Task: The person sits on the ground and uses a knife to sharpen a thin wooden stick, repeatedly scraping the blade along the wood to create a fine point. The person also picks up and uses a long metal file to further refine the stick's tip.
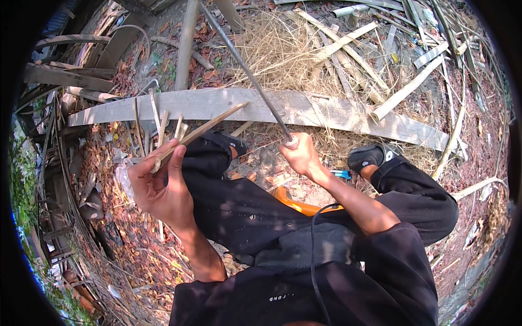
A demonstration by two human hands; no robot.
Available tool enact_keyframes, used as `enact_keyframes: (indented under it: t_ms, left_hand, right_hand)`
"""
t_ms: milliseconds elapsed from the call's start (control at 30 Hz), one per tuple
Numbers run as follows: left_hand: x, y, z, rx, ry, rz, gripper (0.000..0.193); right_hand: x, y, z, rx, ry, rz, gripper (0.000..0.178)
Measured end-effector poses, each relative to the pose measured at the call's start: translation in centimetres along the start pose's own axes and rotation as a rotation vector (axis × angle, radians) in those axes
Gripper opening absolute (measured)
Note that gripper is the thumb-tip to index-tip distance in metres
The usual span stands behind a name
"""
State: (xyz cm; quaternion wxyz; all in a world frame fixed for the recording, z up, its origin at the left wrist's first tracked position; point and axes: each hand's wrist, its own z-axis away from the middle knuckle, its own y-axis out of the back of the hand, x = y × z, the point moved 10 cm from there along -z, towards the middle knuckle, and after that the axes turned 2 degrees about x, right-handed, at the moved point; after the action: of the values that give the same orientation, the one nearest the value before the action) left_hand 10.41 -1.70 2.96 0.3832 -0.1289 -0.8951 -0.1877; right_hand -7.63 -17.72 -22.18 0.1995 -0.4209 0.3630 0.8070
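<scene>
My left hand (163,190) pinches a wooden strip (206,129) between thumb and fingers. The strip slants up to the right, its far end over a grey plank (220,104). My right hand (302,156) is closed around the near end of a long, thin, dark metal tool (247,70). It reaches up and left across the plank; I cannot tell whether it is a rod or a blade seen edge-on. The strip and the tool are apart. Several short sticks (163,126) lean on the plank's near edge, beyond my left hand.
Dry straw (277,49) and split bamboo pieces (405,89) lie beyond the plank. An orange object (293,202) rests between my legs, with a small blue item (340,174) near it. Stacked boards (70,77) stand at the left. A black cable (314,250) hangs over my front.
</scene>
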Motion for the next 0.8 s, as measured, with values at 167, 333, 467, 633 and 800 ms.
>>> enact_keyframes:
  t_ms: [167, 333, 467, 633, 800]
  left_hand:
    - [0.2, -0.4, -0.9, -0.004, 0.06, 0.036, 0.027]
    - [-1.8, 0.9, -1.2, 0.019, 0.048, 0.07, 0.025]
    - [-1.6, 0.3, -1.2, -0.021, 0.022, 0.045, 0.024]
    - [0.5, -1.4, -2.7, -0.049, -0.077, 0.06, 0.023]
    - [1.5, -4.9, -3.8, -0.223, -0.041, 0.158, 0.024]
  right_hand:
    - [14.5, -2.1, -0.7, 0.044, -0.182, 0.286, 0.031]
    - [7.6, 4.5, -3.0, 0.118, -0.123, 0.157, 0.04]
    - [5.4, 12.7, -5.3, 0.447, -0.091, 0.321, 0.037]
    - [1.5, 14.6, -2.3, 0.825, 0.439, 0.926, 0.038]
    - [12.9, 4.9, -2.0, -0.095, 0.291, 0.881, 0.021]
